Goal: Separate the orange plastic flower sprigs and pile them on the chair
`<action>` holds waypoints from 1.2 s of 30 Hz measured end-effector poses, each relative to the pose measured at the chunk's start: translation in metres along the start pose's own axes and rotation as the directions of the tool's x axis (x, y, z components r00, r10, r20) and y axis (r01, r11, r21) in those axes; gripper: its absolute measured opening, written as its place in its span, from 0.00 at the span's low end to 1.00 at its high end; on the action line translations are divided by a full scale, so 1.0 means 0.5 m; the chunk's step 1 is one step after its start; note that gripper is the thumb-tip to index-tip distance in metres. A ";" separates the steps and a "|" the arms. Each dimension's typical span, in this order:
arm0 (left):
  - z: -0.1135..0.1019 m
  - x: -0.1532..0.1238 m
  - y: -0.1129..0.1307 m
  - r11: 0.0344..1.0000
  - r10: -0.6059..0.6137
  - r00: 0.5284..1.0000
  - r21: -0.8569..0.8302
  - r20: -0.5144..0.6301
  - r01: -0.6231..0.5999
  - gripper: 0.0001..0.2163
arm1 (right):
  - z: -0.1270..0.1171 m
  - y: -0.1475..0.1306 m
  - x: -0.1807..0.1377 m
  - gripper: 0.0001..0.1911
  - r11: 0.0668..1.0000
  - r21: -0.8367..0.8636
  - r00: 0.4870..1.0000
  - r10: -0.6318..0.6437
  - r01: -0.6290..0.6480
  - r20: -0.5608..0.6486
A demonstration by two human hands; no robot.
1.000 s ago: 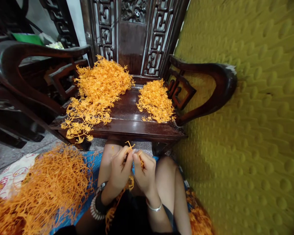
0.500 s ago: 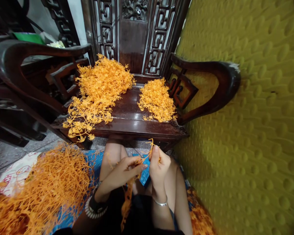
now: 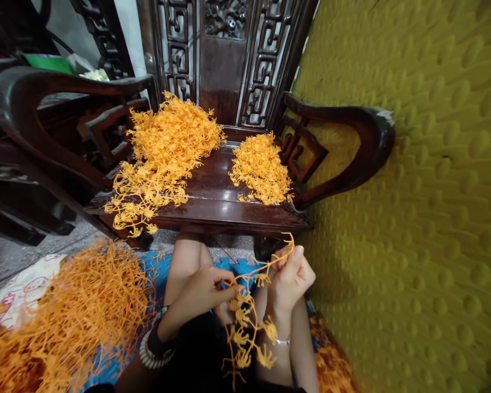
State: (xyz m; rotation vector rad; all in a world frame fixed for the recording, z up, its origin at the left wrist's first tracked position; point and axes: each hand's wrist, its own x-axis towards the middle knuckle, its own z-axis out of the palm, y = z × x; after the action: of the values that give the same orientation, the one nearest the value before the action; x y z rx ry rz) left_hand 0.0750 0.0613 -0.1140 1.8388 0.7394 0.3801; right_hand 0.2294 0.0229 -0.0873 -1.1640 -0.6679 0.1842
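Over my lap, a branching orange plastic sprig (image 3: 251, 311) stretches between my hands, several small claw-like blossoms dangling from its thin stems. My left hand (image 3: 204, 292) pinches the stems at its left end between thumb and fingers. My right hand (image 3: 292, 278) is closed on the other end, and a thin tip pokes up above its thumb. On the wooden chair seat in front lie a large heap of similar orange sprigs (image 3: 172, 136) at the left and a smaller heap of orange sprigs (image 3: 262, 169) at the right.
A big tangle of thin orange strands (image 3: 98, 300) lies at my left, beside a white printed cloth (image 3: 28, 289), over blue matting (image 3: 159, 273). More orange pieces (image 3: 331, 360) lie low at the right. The dark carved chair (image 3: 213, 210) stands close to the padded yellow wall (image 3: 413, 191).
My right hand has moved right, away from my left. The sprig now spans the wider gap, with its blossoms spread out and hanging below. My left hand has barely shifted.
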 end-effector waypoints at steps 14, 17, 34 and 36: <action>0.068 0.009 -0.002 0.874 0.482 0.399 0.463 -0.780 -0.150 0.29 | 0.041 -0.021 -0.020 0.26 0.964 0.236 0.993 0.119 -0.119 0.016; 0.110 0.007 0.001 0.829 0.546 0.319 0.446 -0.774 -0.337 0.18 | 0.053 -0.023 -0.032 0.27 0.946 0.284 0.987 0.159 -0.155 0.009; 0.132 0.051 -0.041 0.966 0.205 0.948 -0.107 -0.242 -0.236 0.07 | 0.007 -0.041 0.030 0.26 0.774 0.534 0.919 0.394 -0.340 0.013; 0.122 0.051 -0.042 0.925 0.074 0.984 -0.357 -0.164 -0.129 0.05 | -0.005 -0.042 0.038 0.27 0.772 0.532 0.916 0.401 -0.347 0.016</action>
State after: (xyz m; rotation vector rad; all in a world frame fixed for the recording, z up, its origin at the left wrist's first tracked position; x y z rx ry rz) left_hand 0.1229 0.0389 -0.1586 1.5076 0.6242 0.6826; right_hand 0.2417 0.0212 -0.0617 -0.7498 -0.2539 0.6106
